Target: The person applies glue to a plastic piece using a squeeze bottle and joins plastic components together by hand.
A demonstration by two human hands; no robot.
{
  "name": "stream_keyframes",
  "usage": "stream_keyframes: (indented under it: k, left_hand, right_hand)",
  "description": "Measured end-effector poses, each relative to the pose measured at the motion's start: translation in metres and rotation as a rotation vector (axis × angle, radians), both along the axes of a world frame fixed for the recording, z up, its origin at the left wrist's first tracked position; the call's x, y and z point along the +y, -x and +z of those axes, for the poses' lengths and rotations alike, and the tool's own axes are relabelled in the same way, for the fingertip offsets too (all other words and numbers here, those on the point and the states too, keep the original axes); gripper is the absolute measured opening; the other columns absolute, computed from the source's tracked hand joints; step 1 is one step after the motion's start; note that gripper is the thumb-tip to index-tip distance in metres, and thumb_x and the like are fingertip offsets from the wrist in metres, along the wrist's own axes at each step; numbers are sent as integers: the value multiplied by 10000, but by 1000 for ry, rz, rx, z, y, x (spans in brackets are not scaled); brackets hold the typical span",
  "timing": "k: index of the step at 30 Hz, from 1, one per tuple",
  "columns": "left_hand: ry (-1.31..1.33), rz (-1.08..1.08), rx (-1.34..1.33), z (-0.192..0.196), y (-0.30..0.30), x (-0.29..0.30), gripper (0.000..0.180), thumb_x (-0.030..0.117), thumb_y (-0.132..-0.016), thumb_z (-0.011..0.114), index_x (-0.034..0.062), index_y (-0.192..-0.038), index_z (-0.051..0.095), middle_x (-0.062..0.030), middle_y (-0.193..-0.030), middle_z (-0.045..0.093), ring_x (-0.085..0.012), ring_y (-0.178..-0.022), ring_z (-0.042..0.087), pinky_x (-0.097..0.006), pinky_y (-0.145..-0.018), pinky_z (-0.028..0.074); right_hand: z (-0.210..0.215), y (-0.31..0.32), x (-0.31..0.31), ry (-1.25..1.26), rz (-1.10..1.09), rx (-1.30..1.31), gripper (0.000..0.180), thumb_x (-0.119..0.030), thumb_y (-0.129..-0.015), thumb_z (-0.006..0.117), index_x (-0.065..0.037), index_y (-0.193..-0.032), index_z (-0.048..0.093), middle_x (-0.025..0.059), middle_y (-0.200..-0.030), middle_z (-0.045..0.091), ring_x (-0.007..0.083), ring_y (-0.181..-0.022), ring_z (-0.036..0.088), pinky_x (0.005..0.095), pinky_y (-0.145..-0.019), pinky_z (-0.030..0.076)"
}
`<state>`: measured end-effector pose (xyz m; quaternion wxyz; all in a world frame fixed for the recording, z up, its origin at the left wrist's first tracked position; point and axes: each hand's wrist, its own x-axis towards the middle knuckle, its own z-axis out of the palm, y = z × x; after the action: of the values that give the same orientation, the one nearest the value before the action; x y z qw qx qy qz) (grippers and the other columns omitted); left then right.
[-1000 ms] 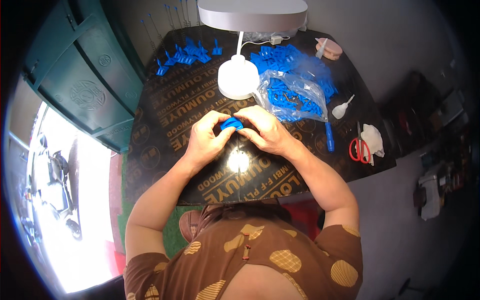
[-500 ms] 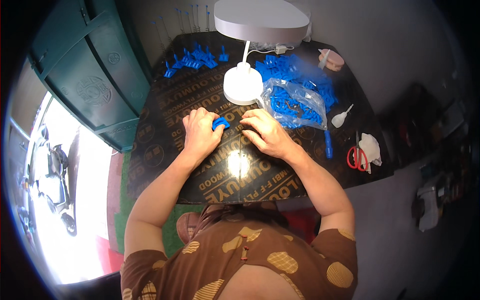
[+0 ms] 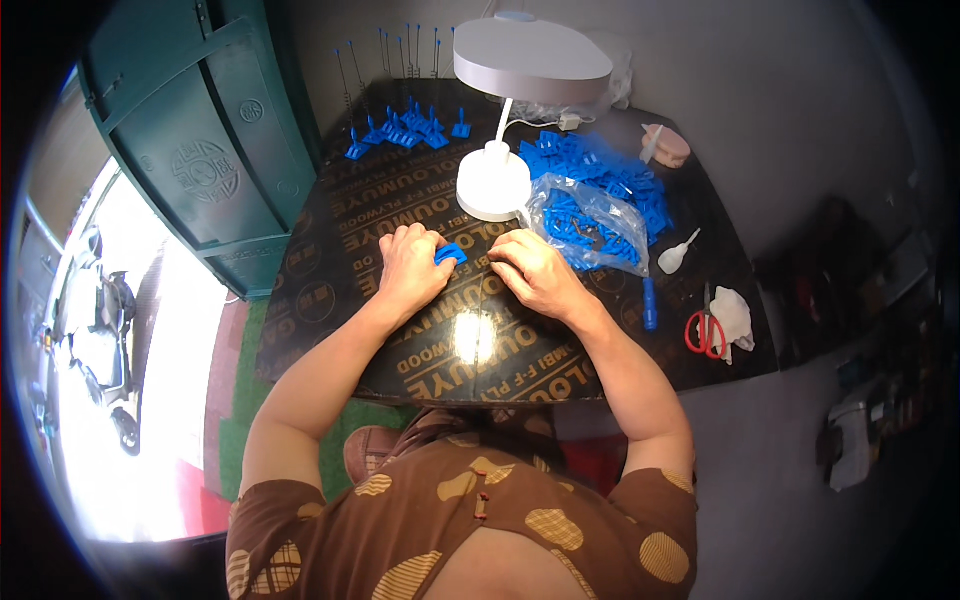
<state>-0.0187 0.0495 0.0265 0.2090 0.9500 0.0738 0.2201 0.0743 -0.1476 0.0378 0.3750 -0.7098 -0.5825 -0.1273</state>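
My left hand [image 3: 410,270] rests low over the dark printed tabletop, its thumb and fingers closed on a small blue plastic piece [image 3: 451,254]. Part of that piece is covered by the fingers. To its right, a short gap away, my right hand [image 3: 535,272] has thumb and fingertips drawn together in a pinch. Whatever may be between those fingertips is too small or hidden to name. Just beyond the right hand lies a clear plastic bag [image 3: 625,225] with small parts in it, against a heap of blue plastic pieces [image 3: 560,155].
A white lamp [image 3: 494,185] stands beyond my hands. Several blue pieces with upright stems [image 3: 410,128] sit at the far left. On the right are a blue-handled tool [image 3: 650,305], red-handled scissors [image 3: 705,335], white cloth [image 3: 735,315], a white squeeze bulb [image 3: 676,257] and a pink round object [image 3: 672,148].
My right thumb and fingers, apart before, have come together in a pinch. The left hand keeps its hold on the blue plastic piece. The whole view has shifted slightly.
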Motion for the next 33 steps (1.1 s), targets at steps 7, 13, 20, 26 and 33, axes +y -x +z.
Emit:
stream_keyframes:
  k: [7,13,20,26,33]
  left_hand:
    - [-1,-2,31,2,1,0,259,221,-754,716,16,-911,703,-132,-966,629,-281,-1010,541,-421,-916,344]
    - [-10,-6,4,-1,2,-1,288,239,-747,736,19,-929,697,-116,-929,637,-271,-976,553,-416,-895,349]
    - [-14,-27,-33,0,2,-1,296,249,-733,762,22,-911,693,-104,-891,652,-260,-922,573,-416,-891,350]
    - [-2,-42,18,-2,2,-1,390,306,-742,752,10,-985,681,-114,-924,643,-254,-948,564,-423,-907,334]
    - [18,-34,-6,0,3,-2,348,289,-738,766,10,-930,686,-116,-878,657,-258,-921,583,-426,-922,337]
  right_hand:
    - [-2,-2,-1,23,11,14,105,-27,-817,640,30,-905,631,141,-911,627,308,-862,613,372,-769,501]
    - [-2,0,0,17,4,13,83,-42,-819,650,28,-864,643,135,-858,630,296,-828,621,369,-733,511]
    - [1,-1,0,3,12,30,55,-20,-821,647,21,-857,645,140,-850,642,296,-798,631,365,-709,513]
    - [2,-2,-3,0,-12,42,36,-7,-824,637,21,-845,644,148,-839,650,303,-769,642,357,-688,516]
    - [4,-1,-4,-2,-20,31,35,-5,-826,634,24,-842,645,154,-827,654,307,-755,646,357,-671,519]
